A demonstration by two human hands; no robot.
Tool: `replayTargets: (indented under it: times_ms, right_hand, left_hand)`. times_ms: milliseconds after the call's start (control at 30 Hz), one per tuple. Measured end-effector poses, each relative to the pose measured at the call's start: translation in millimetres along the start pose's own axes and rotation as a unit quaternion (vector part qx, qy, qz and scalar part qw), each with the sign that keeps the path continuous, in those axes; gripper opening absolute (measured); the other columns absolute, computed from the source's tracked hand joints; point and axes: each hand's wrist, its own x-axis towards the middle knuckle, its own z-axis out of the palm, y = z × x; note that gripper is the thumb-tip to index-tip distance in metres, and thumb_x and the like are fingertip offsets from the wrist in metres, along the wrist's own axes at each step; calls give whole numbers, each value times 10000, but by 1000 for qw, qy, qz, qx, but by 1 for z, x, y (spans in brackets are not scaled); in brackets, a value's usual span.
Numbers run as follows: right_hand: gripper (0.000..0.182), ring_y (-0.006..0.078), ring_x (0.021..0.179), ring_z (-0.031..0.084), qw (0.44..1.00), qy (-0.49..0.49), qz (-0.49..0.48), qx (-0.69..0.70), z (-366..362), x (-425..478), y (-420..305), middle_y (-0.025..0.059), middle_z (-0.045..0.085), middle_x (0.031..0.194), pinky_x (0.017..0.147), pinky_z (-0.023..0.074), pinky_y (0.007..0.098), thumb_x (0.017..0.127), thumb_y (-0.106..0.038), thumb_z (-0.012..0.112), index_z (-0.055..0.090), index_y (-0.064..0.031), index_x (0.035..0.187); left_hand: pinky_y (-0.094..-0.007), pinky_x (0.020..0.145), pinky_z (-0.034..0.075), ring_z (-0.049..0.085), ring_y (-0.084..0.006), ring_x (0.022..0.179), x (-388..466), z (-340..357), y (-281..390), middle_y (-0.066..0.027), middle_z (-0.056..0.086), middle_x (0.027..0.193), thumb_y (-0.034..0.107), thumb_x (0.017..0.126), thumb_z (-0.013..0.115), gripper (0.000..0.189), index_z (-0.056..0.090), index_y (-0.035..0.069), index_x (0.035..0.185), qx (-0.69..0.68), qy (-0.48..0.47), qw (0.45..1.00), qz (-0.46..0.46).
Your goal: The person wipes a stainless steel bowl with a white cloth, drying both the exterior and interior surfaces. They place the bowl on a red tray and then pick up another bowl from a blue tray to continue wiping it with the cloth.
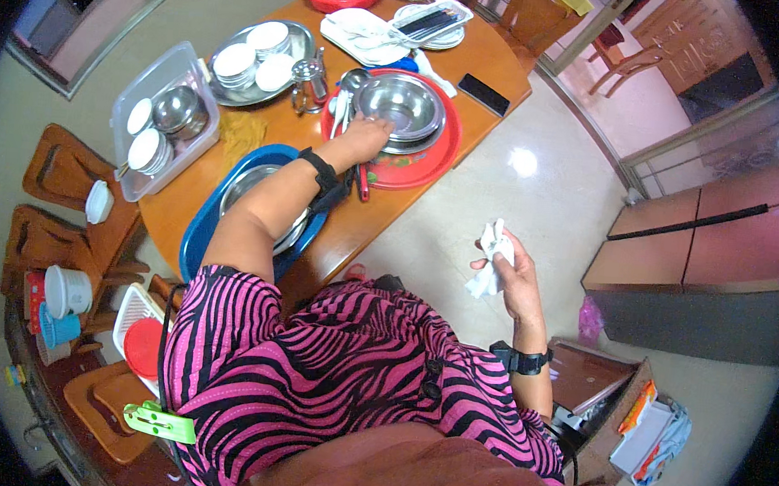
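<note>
My left hand (367, 140) reaches across the table to the near-left rim of a stainless steel bowl (406, 102). Its fingers lap over that rim; the thumb's hold is hard to make out. This bowl tops a small stack on a round red tray (425, 171). Beside the stack, white spoons (340, 112) and a metal ladle (355, 79) lie on the tray's left part. A red-handled utensil (364, 183) sticks out over the near rim. Away from the table, above the floor, my right hand (516, 279) grips a crumpled white cloth or tissue (491, 264).
Under my left arm sits a blue basin (193, 236) with metal bowls. Farther left are a clear plastic bin (213, 105) and a metal tray (305, 41), both holding white bowls. A phone (484, 94) lies near the table's right edge. An open cardboard box (611, 421) stands at right.
</note>
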Motion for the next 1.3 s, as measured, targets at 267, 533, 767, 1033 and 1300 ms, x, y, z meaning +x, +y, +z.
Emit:
replayTargets:
  times_ms: [267,533,767,1033,1300]
  right_hand:
    - [457,199,831,638,997,-68,23,-30,-4,35,-7,146,587,1089,739,509,304,896,-44,440,354,-20,1345]
    - [455,158,798,620,985,-166,-2,-47,-36,124,-18,71,574,1046,730,491,285,880,-33,477,395,-36,1327]
    - [414,185,904,574,982,-118,-62,-131,-61,208,-9,113,528,1111,784,466,291,870,-52,491,460,-37,1283]
    - [373,221,1072,501,920,-135,-356,-96,12,240,-104,173,547,1107,916,398,325,835,-60,528,508,-1,1203]
    - [258,302,1088,443,738,-38,-574,-353,67,234,-112,84,517,1086,922,355,434,749,-139,652,646,-108,1005]
  left_hand:
    - [-460,703,478,622,-334,796,5,-14,-2,-152,628,816,82,751,529,139,614,47,856,8,10,999,53]
    - [-448,722,474,610,-349,804,1,-37,-19,-169,637,818,204,756,625,169,636,71,860,-39,-39,997,-46]
    - [-426,687,470,599,-360,802,6,-59,-1,-180,624,837,258,847,576,235,628,40,917,-182,166,957,-152]
    - [-223,552,409,473,-43,618,8,-102,48,30,535,689,179,909,534,193,601,4,860,-488,342,760,-259]
    - [-213,666,421,493,-38,738,-7,-127,87,26,580,840,232,964,440,277,598,5,949,-599,396,656,-234]
